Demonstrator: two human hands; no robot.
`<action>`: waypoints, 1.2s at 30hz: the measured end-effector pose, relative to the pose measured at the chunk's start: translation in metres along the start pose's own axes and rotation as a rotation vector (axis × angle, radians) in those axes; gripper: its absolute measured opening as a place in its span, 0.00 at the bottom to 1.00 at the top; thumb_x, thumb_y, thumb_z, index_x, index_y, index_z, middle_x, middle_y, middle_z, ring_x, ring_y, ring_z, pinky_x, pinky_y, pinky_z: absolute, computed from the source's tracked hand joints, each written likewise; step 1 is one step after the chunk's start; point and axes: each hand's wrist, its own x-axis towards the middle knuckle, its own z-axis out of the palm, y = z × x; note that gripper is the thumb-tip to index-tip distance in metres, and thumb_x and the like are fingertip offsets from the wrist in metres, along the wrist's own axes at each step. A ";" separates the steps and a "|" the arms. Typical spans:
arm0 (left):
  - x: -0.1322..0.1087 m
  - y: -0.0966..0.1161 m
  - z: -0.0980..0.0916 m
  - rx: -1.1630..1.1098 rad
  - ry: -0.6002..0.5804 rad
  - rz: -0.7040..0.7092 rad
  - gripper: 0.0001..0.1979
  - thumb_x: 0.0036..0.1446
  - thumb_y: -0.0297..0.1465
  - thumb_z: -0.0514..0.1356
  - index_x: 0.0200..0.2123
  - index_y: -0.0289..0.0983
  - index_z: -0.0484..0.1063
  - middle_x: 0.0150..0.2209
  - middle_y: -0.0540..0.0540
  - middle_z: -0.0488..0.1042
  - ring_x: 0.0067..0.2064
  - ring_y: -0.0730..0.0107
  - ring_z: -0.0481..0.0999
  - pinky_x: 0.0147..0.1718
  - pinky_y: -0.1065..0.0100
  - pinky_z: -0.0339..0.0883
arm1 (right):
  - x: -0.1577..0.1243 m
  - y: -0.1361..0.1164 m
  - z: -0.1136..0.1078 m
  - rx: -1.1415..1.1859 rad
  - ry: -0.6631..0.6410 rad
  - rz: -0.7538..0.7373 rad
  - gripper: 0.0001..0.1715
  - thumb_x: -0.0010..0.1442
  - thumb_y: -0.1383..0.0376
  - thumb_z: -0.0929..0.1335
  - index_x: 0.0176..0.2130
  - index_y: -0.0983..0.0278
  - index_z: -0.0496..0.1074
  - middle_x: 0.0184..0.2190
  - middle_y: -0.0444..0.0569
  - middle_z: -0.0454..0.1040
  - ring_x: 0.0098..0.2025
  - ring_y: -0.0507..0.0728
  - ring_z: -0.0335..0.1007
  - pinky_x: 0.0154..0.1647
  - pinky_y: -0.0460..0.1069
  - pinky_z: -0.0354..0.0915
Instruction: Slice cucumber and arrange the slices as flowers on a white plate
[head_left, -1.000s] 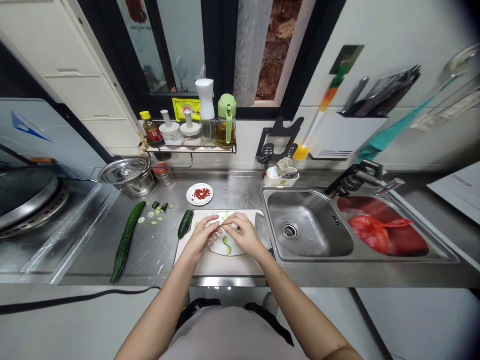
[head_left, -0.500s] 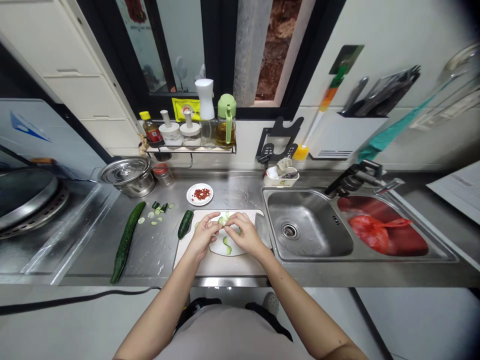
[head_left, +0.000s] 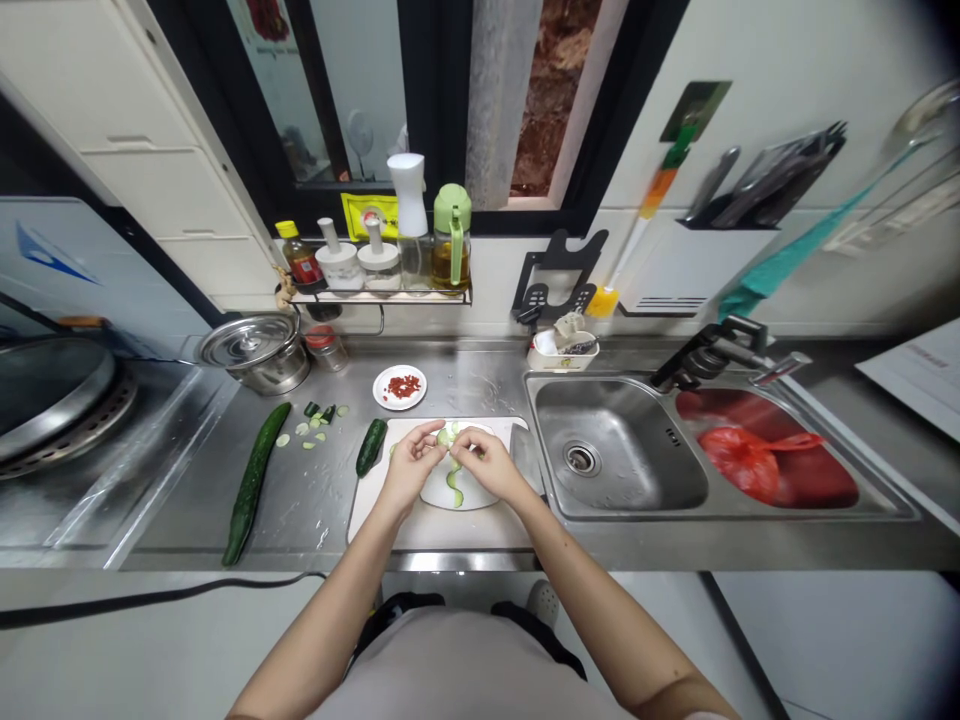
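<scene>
Above a white plate [head_left: 476, 499] on the cutting board [head_left: 480, 537], my left hand [head_left: 414, 465] and my right hand [head_left: 486, 465] meet with fingertips pinched at thin cucumber slices [head_left: 447, 437]. Both hands are closed at the tips and partly cover the slices. A curved row of cucumber slices [head_left: 455, 488] lies on the plate just below my fingers. To the left of my left hand, a cut length of cucumber [head_left: 370, 447] rests at the board's left edge. A wide knife blade [head_left: 528, 457] lies along the board's right side.
A long cucumber [head_left: 256, 485] and scattered cucumber scraps [head_left: 311, 430] lie on the steel counter at left. A small white dish [head_left: 380, 400] of red bits stands behind the board. Right of it is a double sink [head_left: 622, 450] with a red bag [head_left: 742, 465]. A lidded pot [head_left: 274, 365] stands back left.
My fingers have shifted slightly over the slices, and the left hand has turned a little more palm-down. The curved row now shows further up between my hands.
</scene>
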 end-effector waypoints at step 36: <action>-0.002 -0.094 -0.026 0.852 -0.022 -0.093 0.07 0.50 0.30 0.60 0.33 0.39 0.77 0.29 0.51 0.76 0.29 0.72 0.71 0.31 0.72 0.60 | -0.019 0.062 0.012 -0.581 -0.325 0.296 0.08 0.59 0.69 0.65 0.36 0.64 0.75 0.31 0.45 0.75 0.33 0.51 0.67 0.33 0.44 0.54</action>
